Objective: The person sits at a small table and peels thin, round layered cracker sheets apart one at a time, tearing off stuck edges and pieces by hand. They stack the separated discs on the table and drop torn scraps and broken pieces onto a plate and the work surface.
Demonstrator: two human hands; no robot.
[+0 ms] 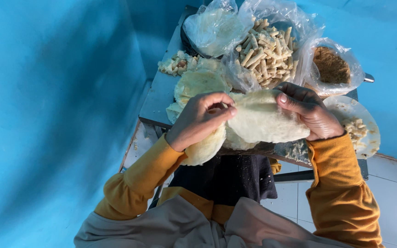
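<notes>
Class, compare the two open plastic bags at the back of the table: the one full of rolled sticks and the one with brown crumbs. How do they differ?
The bag of rolled sticks holds pale, finger-shaped pieces heaped high; the bag of brown crumbs holds fine, darker, loose material lying low. The stick bag looks larger. Both are clear plastic, open-topped, side by side.

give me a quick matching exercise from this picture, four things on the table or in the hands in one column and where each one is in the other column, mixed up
Things:
1. thin pale wrapper sheet
2. bag of rolled sticks
3. bag of brown crumbs
4. white plate

Places:
A. far right of the table's back row
B. held between the left hand and the right hand
C. middle of the back row, bag open
D. near right edge of the table, beside the right wrist

Pairs: 1-B, 2-C, 3-A, 4-D
</notes>
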